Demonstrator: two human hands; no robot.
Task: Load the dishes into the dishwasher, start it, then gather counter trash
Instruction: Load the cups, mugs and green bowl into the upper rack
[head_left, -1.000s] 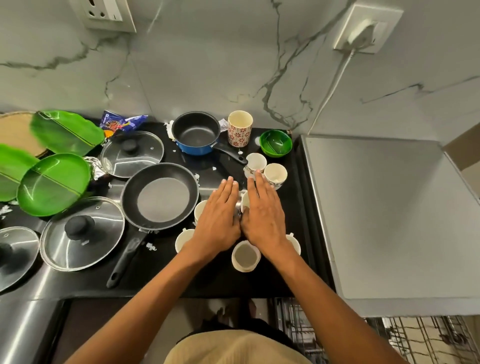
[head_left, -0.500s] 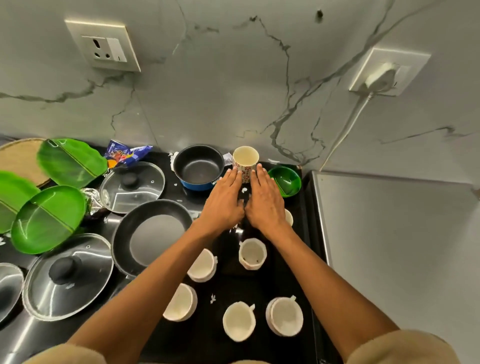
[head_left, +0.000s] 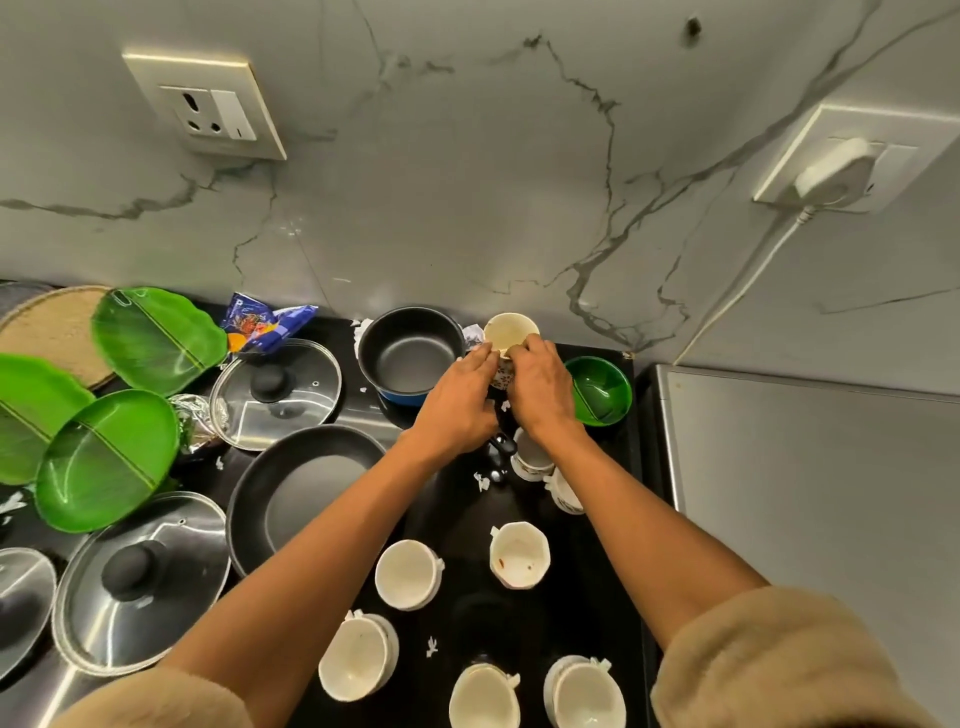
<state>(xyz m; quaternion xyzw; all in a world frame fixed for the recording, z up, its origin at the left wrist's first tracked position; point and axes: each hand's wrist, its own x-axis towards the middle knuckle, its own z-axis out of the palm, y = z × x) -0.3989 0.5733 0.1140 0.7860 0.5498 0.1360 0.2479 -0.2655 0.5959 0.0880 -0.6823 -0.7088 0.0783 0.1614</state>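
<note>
Two hands, left (head_left: 457, 402) and right (head_left: 540, 389), clasp the patterned cup (head_left: 506, 340) between them at the tabletop's (head_left: 457, 525) far edge; probably ceramic, rigid, breakable, light, best held round its sides.

Counter stock, counted:
- white cups (head_left: 409, 573): seven, two partly hidden behind a wrist
- patterned tumbler (head_left: 509, 332): one
- glass lids (head_left: 275, 392): three
- green leaf-shaped plates (head_left: 106, 460): three
- green bowl (head_left: 597, 389): one
- pans (head_left: 301, 493): two
- snack wrapper (head_left: 260, 325): one
</note>
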